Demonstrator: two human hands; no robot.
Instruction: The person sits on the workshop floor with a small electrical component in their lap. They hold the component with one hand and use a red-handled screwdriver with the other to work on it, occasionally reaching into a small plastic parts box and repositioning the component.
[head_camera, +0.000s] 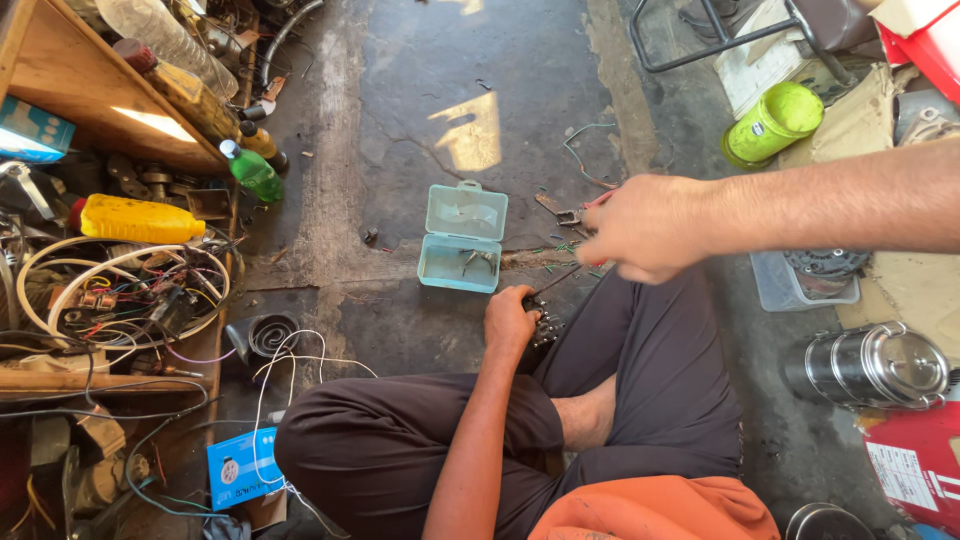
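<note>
My left hand (510, 322) at frame centre is curled tight around a small dark switch-like part (545, 325), pressed near my knee. My right hand (645, 228) is right of centre, fingers loosely curled and blurred; whether it holds anything, I cannot tell. Just left of it sits the open pale teal box (462, 238) on the concrete floor (420, 100).
</note>
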